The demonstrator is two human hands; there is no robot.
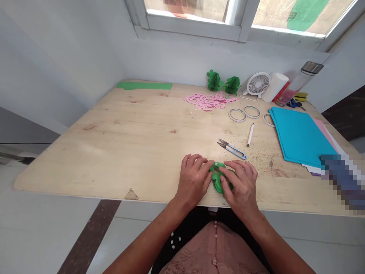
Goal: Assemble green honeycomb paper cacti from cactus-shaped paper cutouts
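Near the table's front edge lies a green paper cutout (218,183) with curved, layered edges and a small white patch at its top. My left hand (194,177) pinches its left side between thumb and fingers. On the other side my right hand (242,184) is closed over the paper, covering part of it. Just beyond the hands rest blue-handled thread snips (232,149), blades pointing left. A white pen (250,134) lies farther off to the right.
Pink paper cutouts (209,101) are heaped at the back, before two green folded-paper pieces (213,81). Tape rolls (237,115), a small white fan (258,84), a bottle (296,85) and blue sheets (302,135) occupy the right side. A green strip (148,86) lies back left.
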